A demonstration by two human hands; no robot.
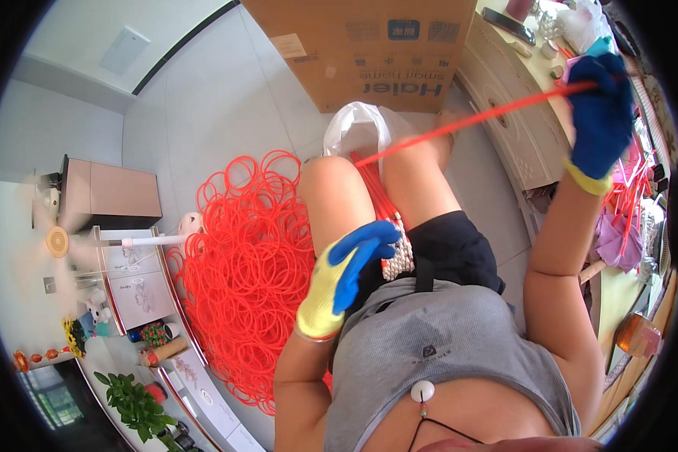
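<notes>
Red strand (474, 119) in right fingers (589, 75), apart from left fingers (363, 242)

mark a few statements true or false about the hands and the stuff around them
1. The right hand holds a red strand. True.
2. The left hand is bare. False: the left hand wears a yellow and blue glove.
3. A heap of red rings lies on the person's left. True.
4. The cardboard box is white. False: the cardboard box is brown.
5. A fan shows at the picture's left. True.
</notes>
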